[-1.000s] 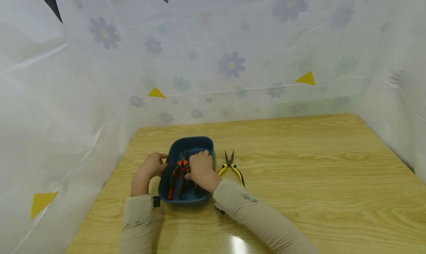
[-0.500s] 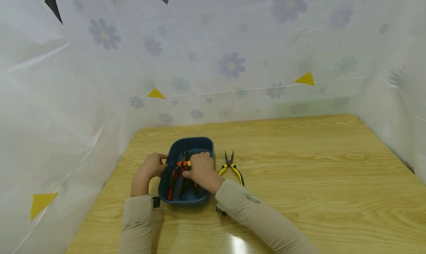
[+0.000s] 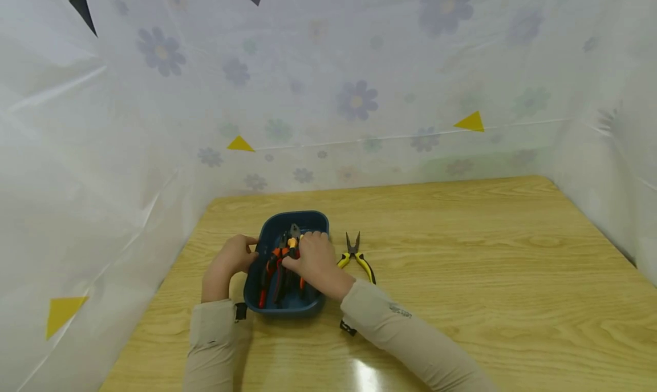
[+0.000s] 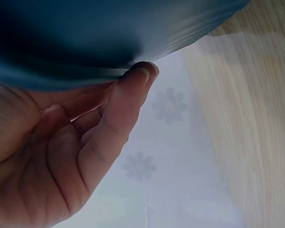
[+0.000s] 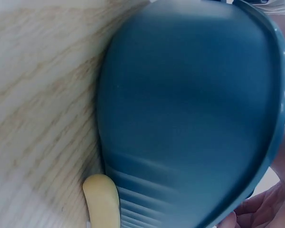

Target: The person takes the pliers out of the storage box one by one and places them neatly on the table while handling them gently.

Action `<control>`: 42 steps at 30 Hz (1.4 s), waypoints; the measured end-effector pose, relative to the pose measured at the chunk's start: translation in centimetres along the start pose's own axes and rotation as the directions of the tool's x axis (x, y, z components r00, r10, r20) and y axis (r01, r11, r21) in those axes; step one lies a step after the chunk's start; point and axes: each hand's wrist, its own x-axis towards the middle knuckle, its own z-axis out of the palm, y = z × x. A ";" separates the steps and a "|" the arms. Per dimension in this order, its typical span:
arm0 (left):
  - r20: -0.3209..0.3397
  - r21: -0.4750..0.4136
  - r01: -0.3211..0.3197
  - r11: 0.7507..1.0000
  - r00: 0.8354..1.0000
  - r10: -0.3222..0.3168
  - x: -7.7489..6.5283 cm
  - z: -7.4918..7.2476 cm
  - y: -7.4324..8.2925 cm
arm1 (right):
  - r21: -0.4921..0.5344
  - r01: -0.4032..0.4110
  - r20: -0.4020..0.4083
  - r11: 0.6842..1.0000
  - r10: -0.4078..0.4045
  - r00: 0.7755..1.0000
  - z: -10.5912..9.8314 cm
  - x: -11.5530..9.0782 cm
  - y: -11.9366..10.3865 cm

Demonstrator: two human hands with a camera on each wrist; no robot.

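On the table in the head view sits a dark blue plastic bin [image 3: 310,309] holding several pliers. My left hand [image 3: 233,259] holds its left side; the left wrist view shows the fingertips [image 4: 145,71] against the outer wall under the rim. Inside the bin, my right hand [image 3: 318,261] grips a pair of pliers [image 3: 295,230] with orange-yellow on the handles, grey jaws pointing away; the hand covers part of them. Red-and-black pliers [image 3: 272,263] lie left of the thumb. In the right wrist view, the bin's outer wall [image 5: 190,104] hides most of the right hand [image 5: 268,206].
Yellow-and-black long-nose pliers [image 3: 353,249] lie spread on the wooden table [image 3: 462,255], just right of the bin; one yellow handle [image 5: 102,199] shows beside the bin in the right wrist view. A whitish flowered sheet [image 3: 328,95] encloses the table at the back and sides.
My right hand has shifted slightly right within the bin, and the grey jaws of the orange-yellow pliers have come into view at its fingers. My left hand and the bin have stayed put.
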 end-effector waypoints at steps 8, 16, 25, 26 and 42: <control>-0.006 0.020 -0.020 1.000 1.000 0.020 0.0 0.1 0.0 | 0.130 -0.031 -0.054 0.991 0.038 0.998 -0.3 -0.8 0.5; -0.009 0.011 -0.030 1.000 1.000 0.030 0.0 0.1 0.1 | 0.263 -0.070 -0.089 0.962 0.096 0.991 -0.8 -1.4 1.1; -0.012 0.000 -0.039 0.999 0.999 0.039 0.2 0.1 -0.2 | 0.264 -0.119 -0.136 0.957 0.159 0.978 -1.1 -1.9 1.8; -0.013 0.000 -0.040 0.999 0.999 0.040 0.2 0.1 -0.2 | 0.259 -0.121 -0.138 0.958 0.161 0.977 -1.1 -1.9 1.9; -0.010 -0.011 -0.032 0.999 0.999 0.032 0.1 0.0 -0.4 | 0.252 -0.114 -0.173 0.961 0.161 0.972 -2.1 -2.5 2.8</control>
